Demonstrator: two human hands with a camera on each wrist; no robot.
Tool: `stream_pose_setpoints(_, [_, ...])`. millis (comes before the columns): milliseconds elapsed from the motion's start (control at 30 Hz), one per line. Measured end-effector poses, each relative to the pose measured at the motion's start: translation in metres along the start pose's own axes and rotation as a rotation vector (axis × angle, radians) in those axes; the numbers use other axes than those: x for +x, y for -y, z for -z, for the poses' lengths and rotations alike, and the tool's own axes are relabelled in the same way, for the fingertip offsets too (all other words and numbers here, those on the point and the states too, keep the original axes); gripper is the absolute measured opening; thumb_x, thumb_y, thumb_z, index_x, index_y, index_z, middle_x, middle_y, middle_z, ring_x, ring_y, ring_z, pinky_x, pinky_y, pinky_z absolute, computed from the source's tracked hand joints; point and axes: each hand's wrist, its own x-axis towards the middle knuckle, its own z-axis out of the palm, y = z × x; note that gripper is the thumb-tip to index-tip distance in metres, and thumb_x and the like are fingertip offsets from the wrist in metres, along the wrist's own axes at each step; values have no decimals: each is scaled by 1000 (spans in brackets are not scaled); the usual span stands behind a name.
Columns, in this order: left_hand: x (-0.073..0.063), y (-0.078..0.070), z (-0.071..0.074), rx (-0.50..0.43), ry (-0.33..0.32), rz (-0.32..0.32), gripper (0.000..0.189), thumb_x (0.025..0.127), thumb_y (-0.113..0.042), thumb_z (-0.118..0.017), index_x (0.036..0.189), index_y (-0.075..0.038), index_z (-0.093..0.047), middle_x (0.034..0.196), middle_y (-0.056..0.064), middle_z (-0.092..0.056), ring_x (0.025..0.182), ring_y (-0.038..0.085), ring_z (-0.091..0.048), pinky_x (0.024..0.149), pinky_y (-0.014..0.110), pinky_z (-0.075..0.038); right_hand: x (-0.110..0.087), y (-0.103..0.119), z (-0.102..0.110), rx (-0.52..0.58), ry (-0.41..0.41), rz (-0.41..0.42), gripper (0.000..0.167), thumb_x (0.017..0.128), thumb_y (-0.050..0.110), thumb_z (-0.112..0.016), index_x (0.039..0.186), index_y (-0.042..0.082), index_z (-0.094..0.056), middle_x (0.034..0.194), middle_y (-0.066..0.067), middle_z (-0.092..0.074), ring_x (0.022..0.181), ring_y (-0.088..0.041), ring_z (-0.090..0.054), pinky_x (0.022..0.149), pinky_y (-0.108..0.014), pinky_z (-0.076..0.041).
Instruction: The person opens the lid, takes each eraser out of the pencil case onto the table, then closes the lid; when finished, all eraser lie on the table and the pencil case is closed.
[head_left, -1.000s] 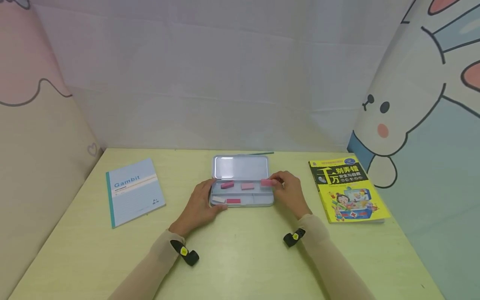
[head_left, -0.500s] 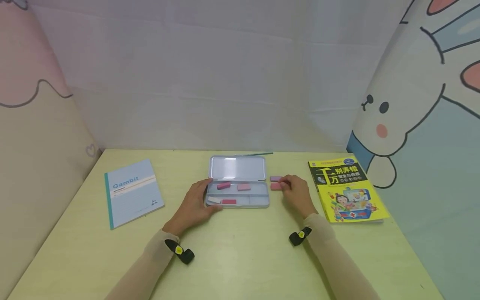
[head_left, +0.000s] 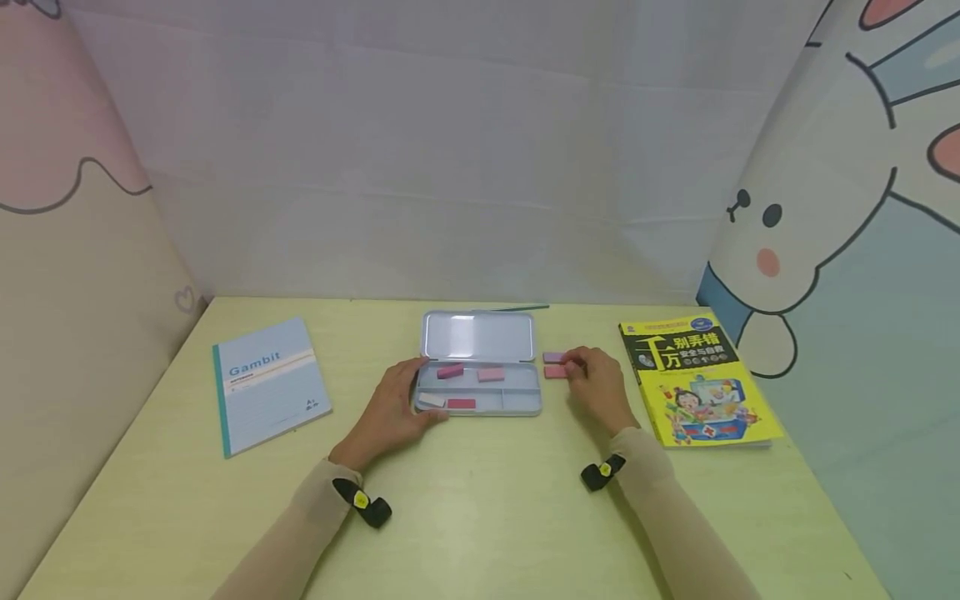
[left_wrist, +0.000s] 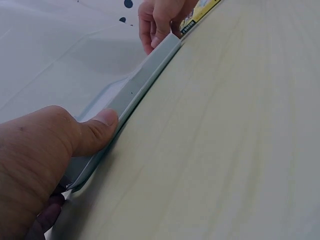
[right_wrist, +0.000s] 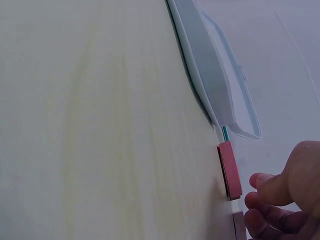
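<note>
My left hand (head_left: 384,412) holds the left end of an open pale blue pencil case (head_left: 521,402), thumb along its front wall in the left wrist view and fingers at the far side. Inside lie a magenta eraser (head_left: 451,371), a light pink eraser (head_left: 491,375), a white eraser (head_left: 431,401) and a red-pink eraser (head_left: 461,403). Right of the case, a pink eraser (right_wrist: 230,170) and a purple eraser (head_left: 553,357) rest on the table. My right hand (head_left: 600,387) hovers at their right ends, fingers loosely bent; a gap shows between thumb and pink eraser in the right wrist view.
A blue notebook (head_left: 273,392) lies at the left of the table (head_left: 480,508). On the right is a yellow book (head_left: 701,383). A thin green stick (head_left: 521,308) lies behind the case lid, near the white backdrop (head_left: 420,167).
My right hand has carried the pink eraser out from over the case's right end and set it down beside the purple one, then let go. My left hand stays on the case.
</note>
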Motion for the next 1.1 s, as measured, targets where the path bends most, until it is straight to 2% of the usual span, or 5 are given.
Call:
stream_pose_setpoints(100, [0, 0, 0, -4, -2, -7, 97, 87, -37, -89, 162, -3, -40, 162, 23, -48, 152, 43, -45, 128, 62, -38, -2, 4, 1, 23, -20, -16, 21, 105, 9, -61, 121, 5, -73, 107, -17, -72, 96, -31, -61, 85, -40, -47])
stream_pose_setpoints(367, [0, 0, 1, 2, 8, -1, 97, 88, -41, -88, 163, -4, -38, 164, 22, -47, 153, 42, -44, 128, 61, -38, -5, 24, -1, 72, 9, 42, 22, 104, 5, -63, 123, 5, -73, 113, -18, -75, 100, -32, -66, 88, -42, -54])
stream_pose_setpoints(600, [0, 1, 0, -2, -4, -11, 97, 87, -39, -89, 162, -4, -39, 162, 22, -49, 151, 42, -45, 128, 61, -39, -14, 41, -17, 160, 45, 214, 17, 98, 4, -73, 115, 3, -76, 98, -12, -75, 88, -23, -67, 78, -30, -54])
stream_pose_setpoints(767, [1, 1, -1, -2, -2, -2, 97, 87, -40, -89, 163, -4, -39, 163, 22, -48, 152, 42, -45, 128, 60, -38, -17, 53, -27, 148, 60, 316, 17, 97, 3, -73, 113, 0, -78, 96, -14, -77, 86, -25, -68, 78, -33, -56])
stream_pose_setpoints(1100, [1, 0, 0, -4, 9, 17, 98, 88, -41, -88, 163, -5, -38, 164, 22, -47, 152, 42, -44, 129, 61, -37, -10, 66, -45, 57, 124, 239, 19, 99, 6, -72, 115, 5, -81, 97, -12, -77, 83, -19, -58, 77, -30, -47])
